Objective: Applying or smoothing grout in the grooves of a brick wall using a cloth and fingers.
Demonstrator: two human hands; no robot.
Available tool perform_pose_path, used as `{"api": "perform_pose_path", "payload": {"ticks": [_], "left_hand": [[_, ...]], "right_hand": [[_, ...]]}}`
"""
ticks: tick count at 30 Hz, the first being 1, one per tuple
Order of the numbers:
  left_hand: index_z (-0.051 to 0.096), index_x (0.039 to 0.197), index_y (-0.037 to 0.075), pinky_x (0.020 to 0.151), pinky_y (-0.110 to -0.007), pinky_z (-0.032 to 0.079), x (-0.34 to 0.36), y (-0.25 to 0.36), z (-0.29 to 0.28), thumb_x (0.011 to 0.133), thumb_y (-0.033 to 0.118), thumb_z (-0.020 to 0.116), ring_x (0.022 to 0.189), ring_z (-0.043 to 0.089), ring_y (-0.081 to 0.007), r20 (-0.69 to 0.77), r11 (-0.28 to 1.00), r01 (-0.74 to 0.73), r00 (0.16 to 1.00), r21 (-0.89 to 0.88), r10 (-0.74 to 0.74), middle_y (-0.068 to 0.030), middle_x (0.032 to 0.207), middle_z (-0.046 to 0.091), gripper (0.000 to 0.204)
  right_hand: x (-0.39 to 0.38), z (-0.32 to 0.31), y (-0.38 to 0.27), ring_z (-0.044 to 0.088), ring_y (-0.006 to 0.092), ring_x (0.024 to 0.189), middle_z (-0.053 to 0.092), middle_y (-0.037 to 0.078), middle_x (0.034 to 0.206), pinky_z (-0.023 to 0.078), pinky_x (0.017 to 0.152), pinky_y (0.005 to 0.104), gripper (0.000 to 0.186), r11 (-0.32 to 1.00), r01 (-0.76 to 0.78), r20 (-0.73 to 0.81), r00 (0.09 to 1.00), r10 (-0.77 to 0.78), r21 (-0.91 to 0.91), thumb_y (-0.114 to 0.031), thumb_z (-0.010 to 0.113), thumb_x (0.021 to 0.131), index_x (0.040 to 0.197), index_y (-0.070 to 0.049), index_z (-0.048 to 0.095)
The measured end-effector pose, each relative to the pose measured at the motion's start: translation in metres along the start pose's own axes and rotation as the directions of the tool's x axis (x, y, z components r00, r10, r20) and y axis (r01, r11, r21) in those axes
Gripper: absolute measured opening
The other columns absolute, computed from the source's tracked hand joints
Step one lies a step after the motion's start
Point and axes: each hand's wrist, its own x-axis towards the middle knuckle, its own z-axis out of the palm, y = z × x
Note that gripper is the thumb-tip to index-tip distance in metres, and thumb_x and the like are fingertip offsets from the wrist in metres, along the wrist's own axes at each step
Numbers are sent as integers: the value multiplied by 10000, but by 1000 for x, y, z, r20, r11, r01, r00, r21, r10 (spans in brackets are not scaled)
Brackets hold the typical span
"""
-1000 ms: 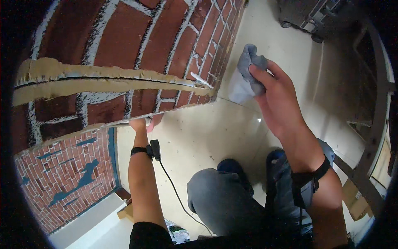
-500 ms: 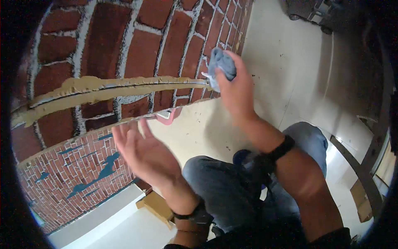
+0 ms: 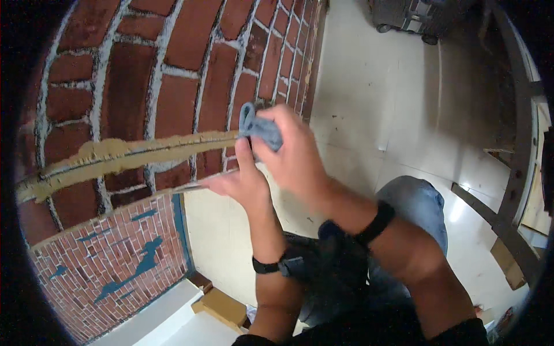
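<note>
Near the middle of the frame, a little above centre, your right hand [image 3: 291,153] grips a grey-blue cloth [image 3: 262,131], bunched between thumb and fingers and held against the large brick-patterned panel [image 3: 179,104] that fills the upper left. The cloth sits at the right end of a tan strip [image 3: 109,167], ragged along its edges and marked by a dark line through its middle, which runs leftward across the panel to the left rim of the frame. Just below the cloth, your left hand [image 3: 248,187] is at the panel's lower edge, its thumb pointing up towards the cloth; its fingers are partly hidden, so you cannot tell whether they close on that edge. You wear a black band on each wrist. At lower left is a second brick-patterned surface [image 3: 109,254] with blue patches, and a cardboard box [image 3: 225,307] lies to the right of its lower corner. The pale floor [image 3: 358,121] stretches across the right half, with a dark wheeled case [image 3: 404,14] at the top and a dark frame [image 3: 512,190] along the right side
</note>
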Motion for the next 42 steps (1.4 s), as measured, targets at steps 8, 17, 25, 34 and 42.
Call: {"api": "perform_pose_path", "payload": {"ticks": [8, 17, 25, 34, 42], "left_hand": [[-59, 1375, 39, 822, -441, 521, -1, -15, 8, 845, 168, 642, 1121, 471, -277, 217, 799, 399, 917, -450, -336, -220, 1304, 359, 888], [36, 1358, -29, 878, -375, 484, 4, 7, 7, 858, 123, 621, 1056, 518, -226, 142, 843, 411, 912, -348, -386, -202, 1261, 421, 785], [256, 1320, -87, 1065, -384, 222, 5, 5, 12, 848, 136, 637, 1211, 389, -245, 47, 839, 302, 947, -452, -316, -198, 1328, 398, 645], [196, 1336, 21, 857, -406, 448, 3, 0, 9, 850, 97, 619, 1082, 507, -253, 138, 810, 341, 939, -478, -314, -174, 1269, 435, 649], [182, 1348, -71, 1036, -367, 283, 4, 11, 6, 850, 83, 620, 1178, 409, -223, 110, 828, 368, 928, -424, -356, -188, 1332, 378, 681]], "right_hand": [[10, 1, 19, 579, 254, 727, 572, 136, 804, 459, 687, 338, 262, 999, 18, -32, 999, -20, -50, -84, 631, 748, 954, -27, 478], [16, -7, 21, 597, 274, 732, 582, 155, 801, 467, 687, 363, 279, 992, -108, -18, 994, 107, -67, -93, 625, 751, 979, -30, 475], [31, -12, 26, 597, 396, 827, 601, 201, 865, 471, 710, 442, 280, 956, -279, -46, 960, 276, -96, -48, 628, 719, 958, -28, 483], [17, -4, 18, 584, 404, 817, 588, 205, 850, 465, 695, 442, 305, 990, -112, -11, 994, 111, -88, -74, 644, 710, 963, -36, 477], [14, -4, 27, 604, 306, 780, 587, 183, 823, 464, 692, 367, 309, 995, -22, -53, 998, 17, -100, -71, 616, 739, 1006, -23, 467]]}}
